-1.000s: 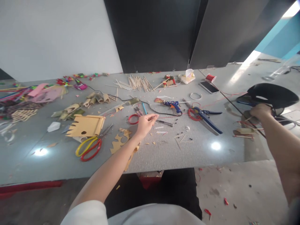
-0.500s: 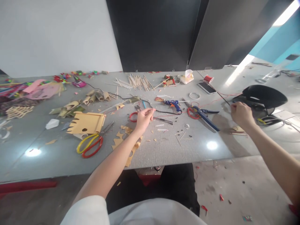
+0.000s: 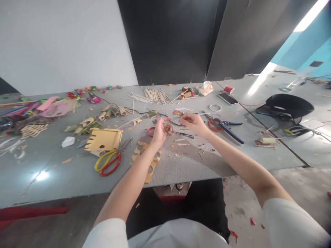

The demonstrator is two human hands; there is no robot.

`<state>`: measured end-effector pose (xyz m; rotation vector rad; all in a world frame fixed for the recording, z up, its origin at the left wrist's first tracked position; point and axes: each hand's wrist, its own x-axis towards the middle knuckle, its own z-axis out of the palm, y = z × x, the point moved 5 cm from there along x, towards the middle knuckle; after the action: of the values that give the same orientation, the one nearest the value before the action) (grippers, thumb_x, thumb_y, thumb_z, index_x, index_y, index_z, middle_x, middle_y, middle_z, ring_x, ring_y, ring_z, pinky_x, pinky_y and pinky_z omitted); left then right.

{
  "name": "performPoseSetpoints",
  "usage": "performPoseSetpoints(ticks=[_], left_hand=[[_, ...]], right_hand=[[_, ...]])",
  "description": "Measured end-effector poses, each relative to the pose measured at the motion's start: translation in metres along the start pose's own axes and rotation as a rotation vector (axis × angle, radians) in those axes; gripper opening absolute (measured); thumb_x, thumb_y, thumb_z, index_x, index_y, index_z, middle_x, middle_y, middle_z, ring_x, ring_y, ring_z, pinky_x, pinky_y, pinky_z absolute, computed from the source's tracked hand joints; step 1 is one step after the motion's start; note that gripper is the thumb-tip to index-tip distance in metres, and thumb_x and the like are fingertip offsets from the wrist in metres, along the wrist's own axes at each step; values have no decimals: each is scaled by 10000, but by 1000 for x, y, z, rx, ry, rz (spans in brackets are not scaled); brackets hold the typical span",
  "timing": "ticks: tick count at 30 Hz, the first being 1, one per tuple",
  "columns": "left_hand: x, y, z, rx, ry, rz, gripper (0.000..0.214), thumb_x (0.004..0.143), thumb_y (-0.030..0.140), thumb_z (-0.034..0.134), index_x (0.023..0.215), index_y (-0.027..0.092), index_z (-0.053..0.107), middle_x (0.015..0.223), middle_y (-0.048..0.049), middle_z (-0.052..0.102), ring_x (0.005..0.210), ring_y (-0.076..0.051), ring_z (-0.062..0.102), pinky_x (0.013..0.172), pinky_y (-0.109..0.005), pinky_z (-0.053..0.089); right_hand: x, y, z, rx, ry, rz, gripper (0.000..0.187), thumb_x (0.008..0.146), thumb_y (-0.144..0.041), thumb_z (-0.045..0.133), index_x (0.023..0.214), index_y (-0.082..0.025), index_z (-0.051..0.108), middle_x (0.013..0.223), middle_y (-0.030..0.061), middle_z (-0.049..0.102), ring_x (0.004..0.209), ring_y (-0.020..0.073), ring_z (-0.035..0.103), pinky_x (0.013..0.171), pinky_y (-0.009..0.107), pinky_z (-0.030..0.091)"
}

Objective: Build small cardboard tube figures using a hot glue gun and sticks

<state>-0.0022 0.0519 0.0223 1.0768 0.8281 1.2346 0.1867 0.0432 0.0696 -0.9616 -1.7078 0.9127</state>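
Observation:
My left hand [image 3: 159, 130] hovers over the middle of the grey table [image 3: 181, 165], its fingers pinched round a small brownish piece [image 3: 168, 128] that I cannot name. My right hand [image 3: 192, 122] is close beside it, fingers curled and pinched near the same small piece; what it holds is too small to make out. A red ring [image 3: 150, 131] lies just left of my left hand. A blue glue gun lies partly hidden behind my right hand.
Yellow and red scissors [image 3: 108, 162] and a yellow cardboard cut-out [image 3: 103, 139] lie to the left. Blue pliers [image 3: 227, 126] lie on the right. A heap of thin sticks [image 3: 156, 94] and a phone [image 3: 227, 99] sit at the back. A black helmet-like object [image 3: 287, 106] stands far right.
My right hand has swung from the far right, near the black object, to the table's middle beside my left hand. The left hand stayed roughly in place.

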Motion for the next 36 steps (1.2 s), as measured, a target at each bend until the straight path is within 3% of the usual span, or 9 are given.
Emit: performPoseSetpoints(ticks=[5,13,22,28,36], left_hand=[[-1,-10,9,7,-117,-46,729,999,833,353,1192,186,628,683,-41,640,624,-197,613,607,-309,435],[-1,-29,25,-22,-225,-51,465,1038,659,483,1071,220,633,852,-85,722,777,-233,680,745,-373,527],[-8,-28,31,9,-265,-52,323,1040,537,517,985,225,581,784,-63,701,781,-229,692,801,-379,539],[-7,-30,32,35,-248,-50,366,1045,567,507,976,221,605,840,-71,706,800,-227,698,791,-376,555],[-10,-26,29,174,-301,63,408,995,615,622,944,210,636,824,-58,690,789,-210,651,798,-333,496]], right_hand=[[-11,12,18,164,52,31,390,869,-639,811,888,-256,736,827,19,738,724,177,639,720,350,562],[-28,31,16,351,71,140,363,822,-574,881,933,-251,761,875,40,789,784,190,724,762,350,594],[-26,35,8,213,189,103,368,810,-583,873,881,-238,767,859,29,764,775,174,667,777,340,578],[-28,24,12,227,105,92,421,860,-647,820,897,-254,673,791,24,730,738,188,678,738,359,581],[-27,30,7,119,121,47,406,852,-640,820,920,-244,765,863,27,738,766,177,641,741,340,541]])
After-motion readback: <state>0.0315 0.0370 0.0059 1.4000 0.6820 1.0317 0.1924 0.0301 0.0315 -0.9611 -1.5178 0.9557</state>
